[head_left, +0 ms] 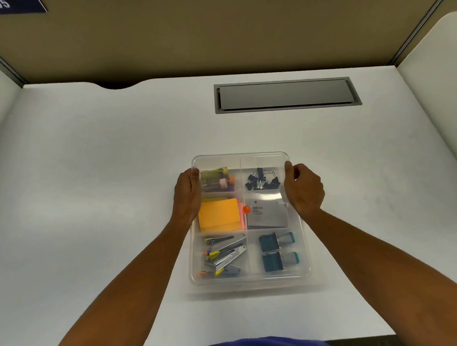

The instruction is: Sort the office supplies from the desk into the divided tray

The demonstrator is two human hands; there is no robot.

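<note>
Both hands — apparently gripping tray

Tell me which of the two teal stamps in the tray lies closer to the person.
The lower stamp, beside the tray's near wall. The other stamp lies just beyond it, next to the compartment with the grey box.

Soft, even overhead light is falling on the white bench, leaving it bright but slightly grey toward the corners. Faint shadows are lying under the forearms and along the tray's lower edge. Glare is washing over the tray's clear walls and the silver packet inside. Wide-angle distortion is bending the partitions at the frame's left and right edges. Overall detail is looking slightly soft.
</note>
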